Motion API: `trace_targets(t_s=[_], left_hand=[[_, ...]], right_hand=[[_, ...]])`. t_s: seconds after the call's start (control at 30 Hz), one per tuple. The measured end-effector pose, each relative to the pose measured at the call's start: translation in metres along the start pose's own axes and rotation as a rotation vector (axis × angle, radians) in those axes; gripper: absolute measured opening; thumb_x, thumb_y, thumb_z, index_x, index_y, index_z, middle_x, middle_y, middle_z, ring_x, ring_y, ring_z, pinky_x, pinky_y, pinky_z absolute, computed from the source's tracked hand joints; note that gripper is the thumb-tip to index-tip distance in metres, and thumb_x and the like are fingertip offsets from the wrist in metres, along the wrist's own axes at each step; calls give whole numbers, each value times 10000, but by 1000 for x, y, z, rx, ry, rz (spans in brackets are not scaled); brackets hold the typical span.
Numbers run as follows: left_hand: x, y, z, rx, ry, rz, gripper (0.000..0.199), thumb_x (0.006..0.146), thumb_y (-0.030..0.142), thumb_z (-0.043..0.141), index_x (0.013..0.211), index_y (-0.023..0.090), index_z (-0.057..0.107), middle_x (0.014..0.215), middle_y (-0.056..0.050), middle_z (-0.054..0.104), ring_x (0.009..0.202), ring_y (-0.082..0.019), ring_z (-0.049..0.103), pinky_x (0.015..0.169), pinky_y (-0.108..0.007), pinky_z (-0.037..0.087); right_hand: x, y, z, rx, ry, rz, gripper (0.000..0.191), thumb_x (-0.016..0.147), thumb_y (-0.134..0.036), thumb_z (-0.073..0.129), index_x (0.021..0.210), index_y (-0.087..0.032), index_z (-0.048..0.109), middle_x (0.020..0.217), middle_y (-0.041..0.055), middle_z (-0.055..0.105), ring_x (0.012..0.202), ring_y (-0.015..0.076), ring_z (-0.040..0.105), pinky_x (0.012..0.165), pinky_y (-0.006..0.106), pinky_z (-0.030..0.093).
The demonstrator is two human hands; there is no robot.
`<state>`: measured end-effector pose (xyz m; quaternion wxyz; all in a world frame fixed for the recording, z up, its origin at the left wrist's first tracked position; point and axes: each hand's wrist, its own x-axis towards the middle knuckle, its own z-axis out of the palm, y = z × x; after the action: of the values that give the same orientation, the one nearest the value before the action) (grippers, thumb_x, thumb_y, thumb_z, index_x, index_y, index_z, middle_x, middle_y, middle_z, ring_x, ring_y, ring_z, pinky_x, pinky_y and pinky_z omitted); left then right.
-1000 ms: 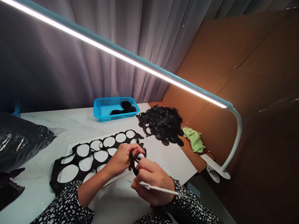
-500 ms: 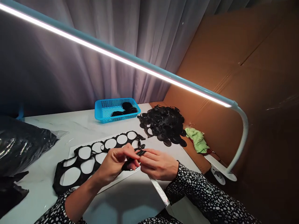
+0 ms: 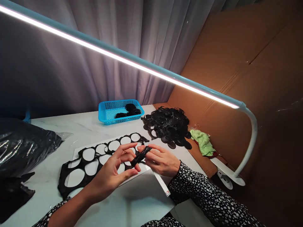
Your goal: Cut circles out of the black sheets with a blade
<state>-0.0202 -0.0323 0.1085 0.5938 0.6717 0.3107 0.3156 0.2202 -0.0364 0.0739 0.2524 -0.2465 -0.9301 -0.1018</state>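
Observation:
A short stack of thin black discs [image 3: 141, 156] is pinched in my right hand [image 3: 163, 161], seen edge-on and tilted. My left hand [image 3: 113, 168] is beside the stack's near-left end, thumb and fingers spread apart around it; whether a fingertip touches it I cannot tell. Beneath both hands lies a black sheet with round cut-out holes [image 3: 82, 164], on a white board [image 3: 75, 153]. Part of that sheet is hidden by my left hand and forearm.
A blue plastic basket [image 3: 102, 119] with black disc stacks stands at the back. Right of it is a heap of loose black discs [image 3: 169, 123]. A green cloth [image 3: 203, 142] lies by the clamp lamp [image 3: 252, 138]. A black plastic bag [image 3: 23, 148] sits at left.
My left hand has opened from its grip on the black pieces and drawn slightly away. The stack now shows more fully in my right hand. The view has shifted slightly.

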Motion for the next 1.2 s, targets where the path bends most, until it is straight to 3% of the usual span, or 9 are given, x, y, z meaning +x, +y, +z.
trace_targets(t_s=[0.17, 0.23, 0.3, 0.4, 0.5, 0.67, 0.8, 1.0, 1.2], left_hand=[[42, 2, -25, 163, 209, 19, 366, 903, 284, 567, 1259, 241, 496, 843, -8, 642, 816, -191, 633, 779, -299, 457], [72, 5, -53, 340, 277, 34, 301, 872, 251, 532, 1171, 224, 516, 767, 11, 633, 768, -189, 628, 747, -294, 454], [106, 9, -88, 585, 291, -22, 246, 798, 205, 543, 1043, 225, 551, 662, 41, 619, 700, -183, 614, 720, -285, 445], [154, 12, -138, 684, 328, -75, 145, 719, 149, 600, 846, 217, 583, 542, 65, 555, 587, -171, 560, 639, -276, 416], [193, 6, -168, 715, 341, -136, 91, 748, 141, 651, 740, 200, 582, 527, 57, 551, 573, -158, 559, 611, -266, 421], [233, -22, -168, 655, 253, -264, 195, 945, 314, 608, 1018, 134, 626, 916, -30, 660, 750, -147, 641, 695, -315, 542], [249, -46, -159, 642, 204, -331, 303, 951, 332, 608, 1193, 151, 592, 1160, -84, 626, 956, -206, 649, 804, -397, 561], [261, -62, -166, 779, 234, -328, 334, 948, 335, 610, 1232, 162, 577, 1233, -96, 598, 1038, -234, 627, 866, -440, 540], [262, -58, -172, 916, 253, -290, 314, 946, 339, 613, 1198, 154, 592, 1206, -91, 611, 1028, -230, 630, 866, -439, 536]], right_hand=[[7, -14, 31, 191, 133, 170, 79, 921, -135, 533, 889, -174, 593, 1445, 166, 486, 1328, 233, 482, 1041, 424, 498], [12, -16, 43, 309, 252, 266, 57, 919, -157, 529, 894, -179, 577, 1489, 175, 429, 1374, 246, 429, 1037, 432, 495], [14, -13, 51, 385, 362, 340, 49, 907, -151, 527, 903, -182, 565, 1422, 188, 498, 1347, 250, 459, 1021, 442, 498], [14, -3, 56, 411, 436, 434, 42, 892, -152, 541, 885, -188, 561, 1223, 158, 630, 1188, 231, 568, 948, 419, 522], [10, 5, 54, 393, 453, 517, 66, 900, -164, 529, 848, -190, 561, 1079, 123, 662, 1025, 210, 608, 864, 382, 529], [8, 10, 48, 410, 480, 632, 83, 904, -175, 524, 828, -191, 554, 1002, 91, 645, 944, 195, 592, 807, 341, 504], [9, 12, 48, 456, 473, 678, 86, 894, -157, 531, 816, -190, 548, 974, 76, 632, 919, 185, 581, 787, 321, 486], [8, 12, 53, 514, 443, 705, 81, 876, -149, 559, 804, -186, 552, 971, 65, 632, 921, 180, 571, 794, 312, 462], [5, 16, 55, 609, 360, 771, 93, 912, -211, 527, 858, -193, 600, 874, 41, 640, 819, 163, 586, 719, 273, 458]])
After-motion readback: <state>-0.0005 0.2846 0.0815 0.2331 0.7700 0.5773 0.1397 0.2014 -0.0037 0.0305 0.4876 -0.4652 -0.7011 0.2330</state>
